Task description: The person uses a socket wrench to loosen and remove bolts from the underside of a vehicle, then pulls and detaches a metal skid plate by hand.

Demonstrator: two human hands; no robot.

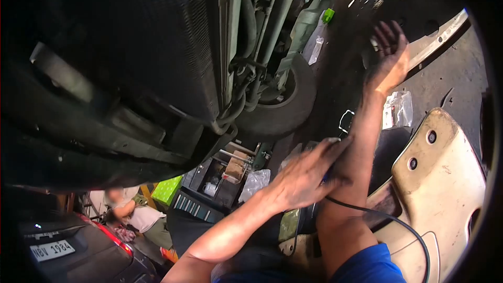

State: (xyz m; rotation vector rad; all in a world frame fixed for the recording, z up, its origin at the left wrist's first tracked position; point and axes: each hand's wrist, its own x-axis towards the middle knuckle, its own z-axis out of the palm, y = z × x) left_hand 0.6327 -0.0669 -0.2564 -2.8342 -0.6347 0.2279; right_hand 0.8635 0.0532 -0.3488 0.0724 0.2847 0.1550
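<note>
My left hand (309,175) is stretched out beside my right forearm, fingers extended and apart. A small blue thing shows by its thumb, partly hidden. A thin black cable (390,214) runs out from beneath that hand toward the lower right. Farther up, my right hand (390,52) is raised over the dark floor, its fingers spread and smeared by motion, with a pale band or patch near one finger. Below its wrist lies a clear plastic packet (397,110). To the left are a vehicle's radiator-like finned core (173,36), metal pipes (272,21) and a tire (291,105).
A worn beige panel (437,152) with two bolts stands at right. Behind my left arm are a tool tray (201,207), a plastic bag (255,186) and a green box (166,189). Another person (144,217) sits near a dark car (89,246) at lower left.
</note>
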